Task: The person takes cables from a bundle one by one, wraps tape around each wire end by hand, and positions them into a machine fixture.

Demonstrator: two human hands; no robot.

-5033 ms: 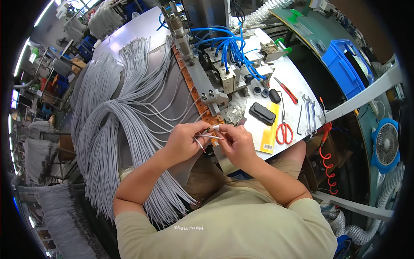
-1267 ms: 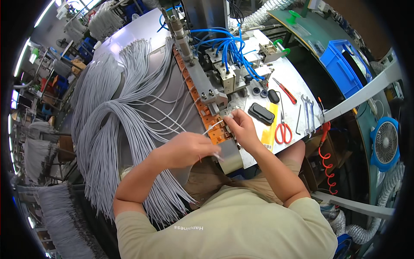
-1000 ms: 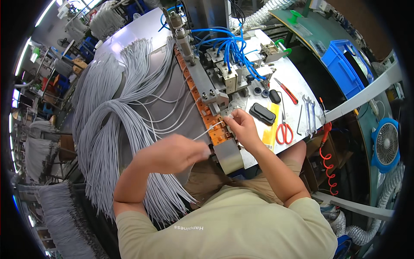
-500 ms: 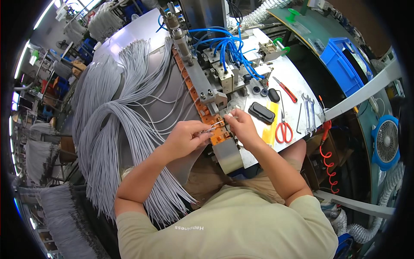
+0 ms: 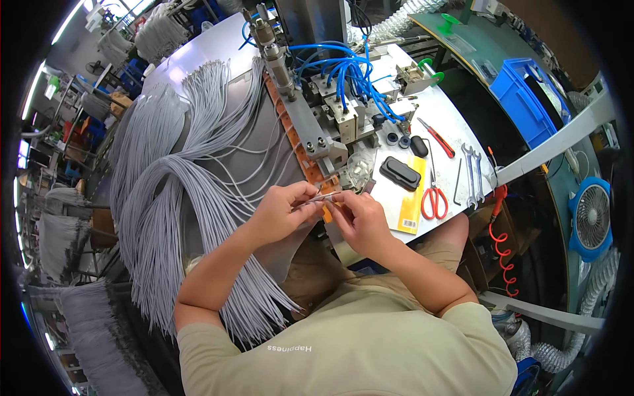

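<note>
Over the near end of an orange rail, my two hands meet at a thin grey cable. My left hand is closed, pinching the cable between thumb and fingers. From the other side my right hand is closed too, its fingertips at the cable's end; what small part sits between them is hidden. Left of the rail lies a large bundle of grey cables, with several single strands running across to the rail. Above the hands stands a metal press machine with blue air hoses.
On the white tabletop right of my hands lie a black case, a yellow packet, red-handled scissors, a red utility knife and wrenches. Farther right are a blue crate and a blue fan.
My right hand has come nearer and turned, its fingers now meeting those of my left hand at the cable. The left hand has shifted only slightly, still pinching the cable.
</note>
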